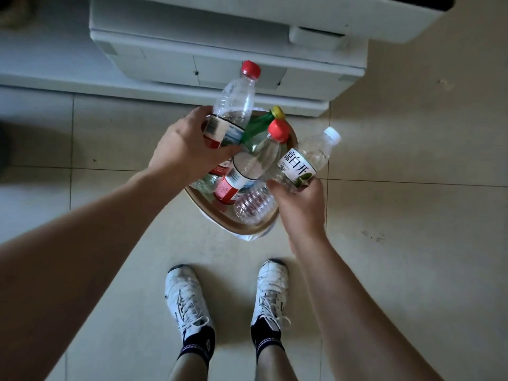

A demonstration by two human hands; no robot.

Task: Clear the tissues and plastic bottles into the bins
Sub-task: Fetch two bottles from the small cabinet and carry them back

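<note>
Left grip [184,144] wraps a red-capped bottle [233,105]; I read 凉白开 on the white-capped bottle [305,158] pinched in my right grip [301,204]. Bottle-filled bin [242,229] below both.

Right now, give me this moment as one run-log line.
left hand: holds red-capped bottle | right hand: holds white-capped bottle | both over bin | bin: bottles inside | release: not yet
</note>
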